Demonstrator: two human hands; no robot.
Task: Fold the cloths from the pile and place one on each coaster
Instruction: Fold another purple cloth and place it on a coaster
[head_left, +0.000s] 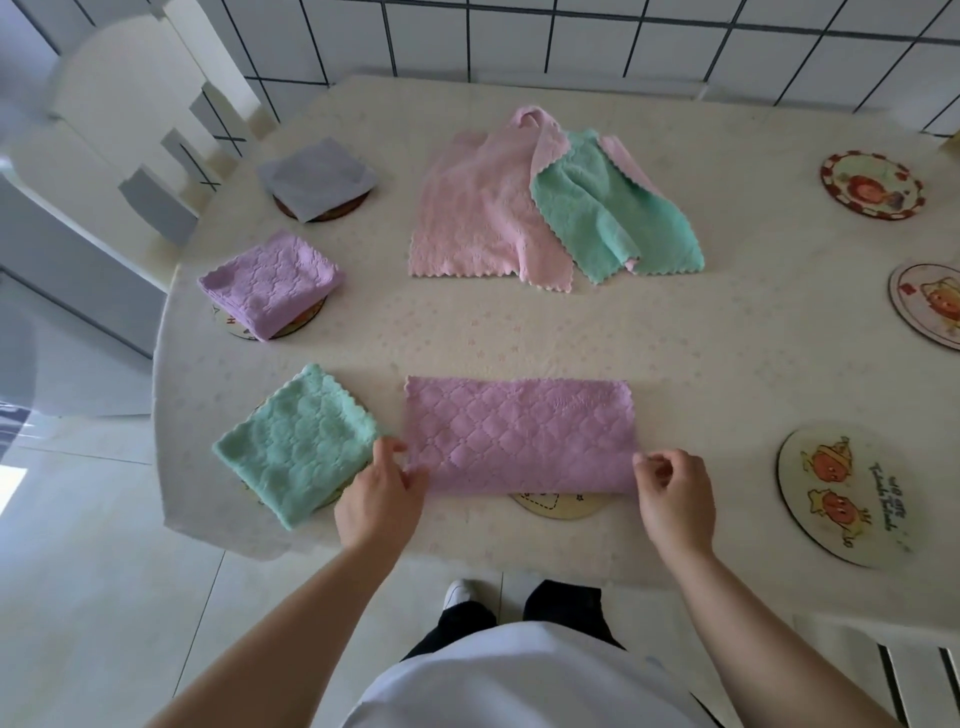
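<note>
I have both hands pinching the purple cloth (519, 434): left hand (379, 499) at its 9 o'clock end, right hand (672, 499) at 3; apparently half-folded, over a coaster (558, 505).

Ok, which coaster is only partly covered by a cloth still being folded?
The near-centre coaster, peeking from under the half-folded purple cloth; left-side coasters carry finished squares, right-side ones are bare.

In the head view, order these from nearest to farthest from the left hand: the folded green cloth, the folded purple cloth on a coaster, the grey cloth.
From the left hand:
1. Folded green cloth, right beside the hand, on its left.
2. Folded purple cloth, farther up the table's left side.
3. Grey cloth, farthest, at the back left.
</note>
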